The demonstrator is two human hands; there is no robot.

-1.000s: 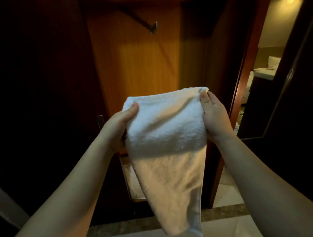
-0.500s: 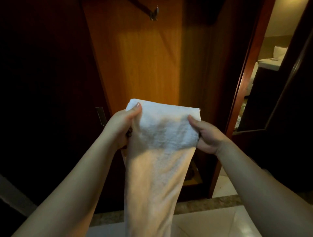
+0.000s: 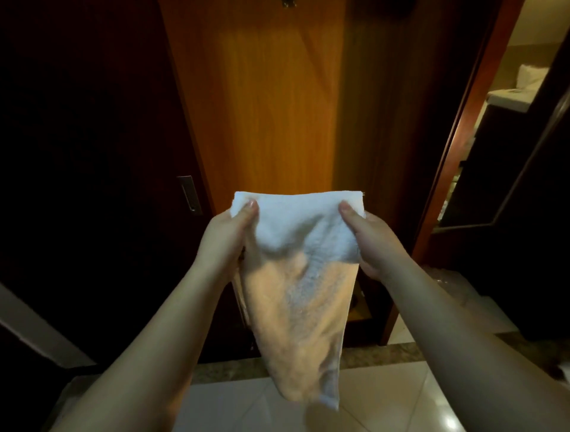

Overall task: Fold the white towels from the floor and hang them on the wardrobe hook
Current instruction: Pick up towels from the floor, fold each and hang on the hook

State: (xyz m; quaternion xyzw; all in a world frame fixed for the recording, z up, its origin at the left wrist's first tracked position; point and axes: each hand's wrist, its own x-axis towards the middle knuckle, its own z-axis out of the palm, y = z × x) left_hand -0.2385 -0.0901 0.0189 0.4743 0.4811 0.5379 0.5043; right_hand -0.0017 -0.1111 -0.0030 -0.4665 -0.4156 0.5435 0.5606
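At the far left a dark wardrobe door (image 3: 92, 154) fills the view, with a recessed metal handle (image 3: 189, 194) set near its right edge. Just right of it stands a lit wooden panel (image 3: 262, 108) inside the wardrobe, and at the very top edge of the picture a small metal hook (image 3: 288, 3) shows on this panel, mostly cut off.

In front of the panel the person holds a white towel (image 3: 296, 262) up in the air with both hands. The left hand (image 3: 225, 240) grips the towel's upper left corner: the thumb lies on the near face of the cloth and the fingers are curled behind it. The towel's top edge runs roughly level between the two hands, sagging a little in the middle, and the rest hangs down, narrowing to a tip above the pale tiled floor (image 3: 385, 401) without touching it. The right hand (image 3: 370, 243) grips the upper right corner in the same way, thumb in front, fingers hidden behind the cloth. Both forearms reach in from the near edge.

Right of the hands a reddish wooden frame (image 3: 456, 154) runs upward, and beyond it, at the far right, a lit room shows a white bed (image 3: 512, 95) with a pillow on it.
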